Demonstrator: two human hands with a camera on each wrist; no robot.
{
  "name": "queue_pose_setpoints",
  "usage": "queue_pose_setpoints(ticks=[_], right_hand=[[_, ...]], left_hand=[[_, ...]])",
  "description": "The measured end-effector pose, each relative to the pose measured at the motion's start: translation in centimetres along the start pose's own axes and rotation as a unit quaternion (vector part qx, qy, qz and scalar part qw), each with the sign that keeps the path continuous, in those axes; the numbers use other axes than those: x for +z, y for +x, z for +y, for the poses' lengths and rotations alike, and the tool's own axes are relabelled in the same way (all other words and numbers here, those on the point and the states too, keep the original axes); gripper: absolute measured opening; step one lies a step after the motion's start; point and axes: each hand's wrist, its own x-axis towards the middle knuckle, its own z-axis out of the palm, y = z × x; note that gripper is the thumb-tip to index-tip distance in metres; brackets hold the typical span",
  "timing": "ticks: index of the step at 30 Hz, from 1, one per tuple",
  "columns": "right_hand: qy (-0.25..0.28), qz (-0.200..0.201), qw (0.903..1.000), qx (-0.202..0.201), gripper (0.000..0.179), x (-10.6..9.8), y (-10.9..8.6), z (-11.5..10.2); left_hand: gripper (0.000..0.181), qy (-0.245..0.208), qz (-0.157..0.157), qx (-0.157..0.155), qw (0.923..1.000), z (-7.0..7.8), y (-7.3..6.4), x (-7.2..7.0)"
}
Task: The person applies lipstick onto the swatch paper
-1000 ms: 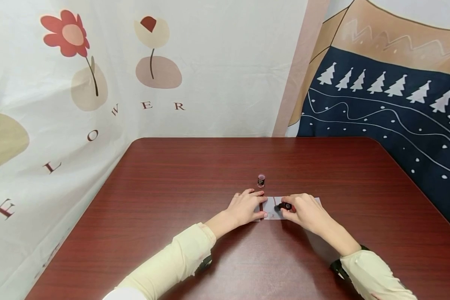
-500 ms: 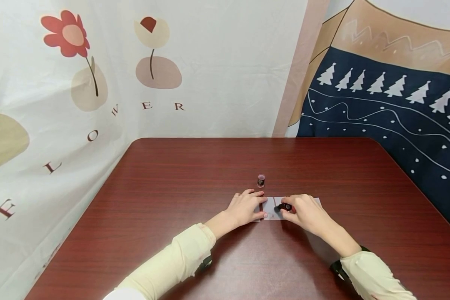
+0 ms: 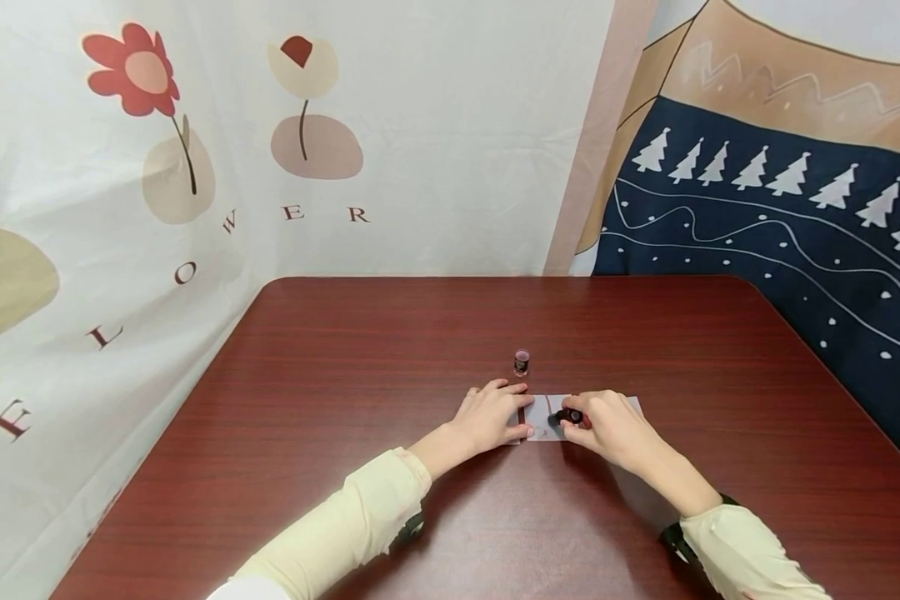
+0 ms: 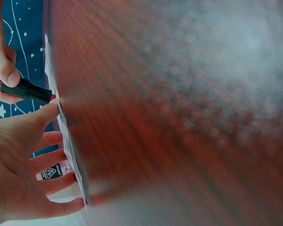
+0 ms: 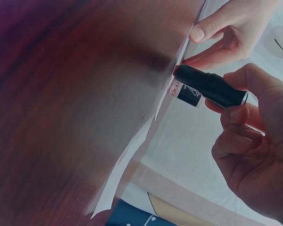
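My right hand (image 3: 617, 427) pinches a black lipstick (image 3: 570, 415) between thumb and fingers. In the right wrist view the lipstick's (image 5: 211, 88) red tip meets the edge-on white paper (image 5: 118, 179). That sheet of paper (image 3: 537, 408) lies flat on the table, with a thin red line on it near the lipstick. Fingers spread, my left hand (image 3: 486, 418) presses on the sheet's left part. Beside the left hand a dark reddish band crosses the white; I cannot tell whether it is a mark or a gap. Part of the paper is hidden under both hands.
A small clear cap with a black label (image 3: 522, 363) stands on the table just beyond the paper. The dark red-brown table (image 3: 390, 333) reaches back to a white flower-printed cloth (image 3: 450, 150) and a navy cloth with trees (image 3: 757, 217).
Both hands hold nearly the same place; the lipstick stays at about the same spot on the paper. The whole view has shifted very slightly.
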Motion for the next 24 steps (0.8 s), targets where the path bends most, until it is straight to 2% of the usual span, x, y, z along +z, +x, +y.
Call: queue_pose_setpoints(ticks=[7, 14, 24], right_hand=[[0.001, 0.008, 1.0, -0.004, 0.008, 0.01, -0.02, -0.06], [0.007, -0.005, 0.9999, 0.005, 0.007, -0.06, -0.12, -0.17], [0.0, 0.0, 1.0, -0.001, 0.007, -0.05, -0.09, -0.19]], left_hand=[[0.049, -0.002, -0.001, -0.001, 1.0, 0.04, 0.0, -0.08], [0.049, 0.001, -0.004, -0.001, 1.0, 0.02, 0.09, -0.05], [0.05, 0.002, -0.002, 0.001, 1.0, 0.0, 0.07, 0.02]])
